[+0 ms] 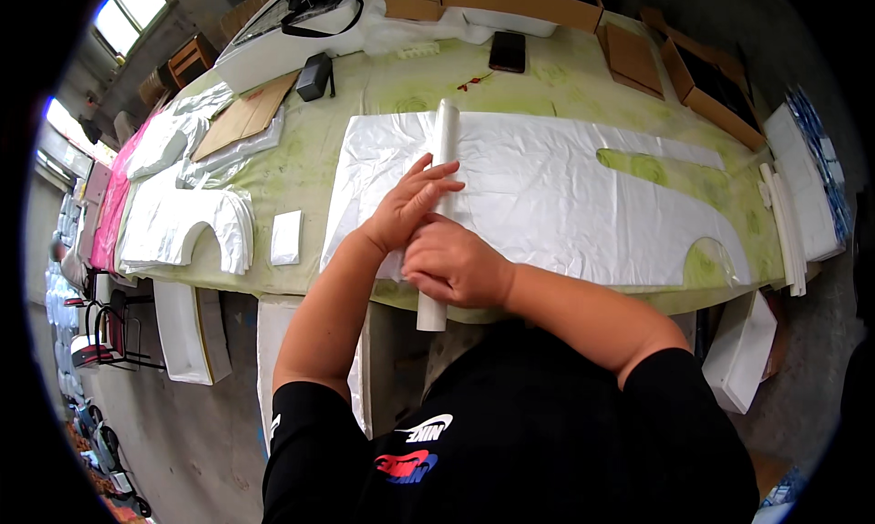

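A white plastic sheet (538, 196) lies flat and wrinkled on the table, with a long rounded cutout and a curved notch toward its right end. A white tube (445, 132) lies across its left part, its near end sticking out past the table edge. My left hand (410, 202) is over the middle of the tube, fingers stretched out and apart. Just below it, my right hand (462, 264) is closed beside the tube, touching or nearly touching the left; what its fingers hold is hidden.
White folded plastic pieces (187, 228) and a small white packet (286, 238) lie to the left, near a cardboard sheet (244, 118). Farther back are a dark box-shaped device (314, 77), a phone (508, 52) and cardboard boxes (524, 3). White rolls (786, 228) stand at the right edge.
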